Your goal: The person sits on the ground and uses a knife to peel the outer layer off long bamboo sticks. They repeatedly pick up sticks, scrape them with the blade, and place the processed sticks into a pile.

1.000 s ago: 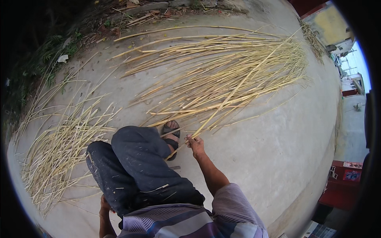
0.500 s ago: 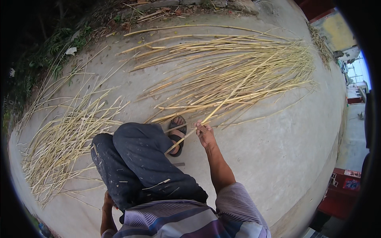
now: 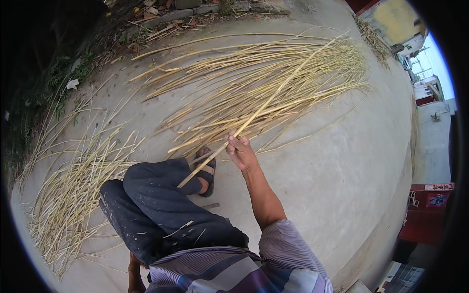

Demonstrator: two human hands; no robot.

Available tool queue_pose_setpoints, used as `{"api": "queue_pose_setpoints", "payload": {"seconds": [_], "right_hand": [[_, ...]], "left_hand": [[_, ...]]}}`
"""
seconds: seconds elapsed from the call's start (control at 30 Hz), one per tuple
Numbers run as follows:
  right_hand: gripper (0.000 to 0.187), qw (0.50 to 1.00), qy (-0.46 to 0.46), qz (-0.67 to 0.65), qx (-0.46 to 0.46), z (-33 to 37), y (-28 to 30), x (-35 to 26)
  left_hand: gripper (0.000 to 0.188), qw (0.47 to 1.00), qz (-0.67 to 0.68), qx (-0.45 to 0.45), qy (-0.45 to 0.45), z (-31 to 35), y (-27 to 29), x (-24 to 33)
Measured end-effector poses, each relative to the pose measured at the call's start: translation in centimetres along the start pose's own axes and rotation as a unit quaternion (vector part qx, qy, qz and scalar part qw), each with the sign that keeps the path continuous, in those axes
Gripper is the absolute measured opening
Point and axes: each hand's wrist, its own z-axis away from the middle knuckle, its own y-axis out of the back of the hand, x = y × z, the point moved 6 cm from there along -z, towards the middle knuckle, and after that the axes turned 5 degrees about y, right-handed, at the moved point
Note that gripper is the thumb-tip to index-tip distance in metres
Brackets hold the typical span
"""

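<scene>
My right hand [image 3: 240,152] is closed around a long, thin yellowish stalk [image 3: 271,97], near its thicker end. The butt end of the stalk comes down beside my bent knee, and its far end slants up to the right over a spread heap of similar stalks [image 3: 293,68] on the ground. My left hand [image 3: 134,262] hangs low beside my thigh. Its fingers are mostly hidden behind the dark trousers, and a small bit of red or orange shows next to it.
A second pile of thinner, paler stalks [image 3: 73,200] lies at the left on the concrete ground [image 3: 332,180]. My sandalled foot [image 3: 207,168] stands by the heap's thick ends. Leaves and a low stone edging [image 3: 171,15] run along the back. Red furniture [image 3: 424,222] stands at the far right.
My right hand has moved a little left and up with the stalk, which now stands more steeply and reaches farther over the heap. The view has shifted slightly; my left hand stays low.
</scene>
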Motion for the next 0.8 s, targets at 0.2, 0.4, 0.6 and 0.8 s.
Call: {"api": "queue_pose_setpoints", "payload": {"seconds": [0.2, 0.4, 0.6, 0.8], "right_hand": [[0.021, 0.991, 0.009, -0.133, 0.017, -0.6, -1.9, 1.5], [0.016, 0.995, 0.046, -0.094, -0.007, -0.8, -3.4, 1.7], [0.013, 0.998, 0.053, 0.027, 0.002, -1.0, -4.6, 1.7], [0.015, 0.992, 0.097, 0.074, 0.032, -3.0, -4.8, -0.7]], "left_hand": [[0.044, 1.000, -0.010, 0.012, 0.010, 0.0, -0.2, -2.2], [0.044, 0.998, -0.027, 0.043, 0.027, 1.9, 0.0, -3.9], [0.044, 0.993, -0.016, 0.081, 0.083, 4.0, 0.5, -10.5], [0.044, 0.982, -0.021, 0.114, 0.148, 6.1, 2.4, -18.3]]}}
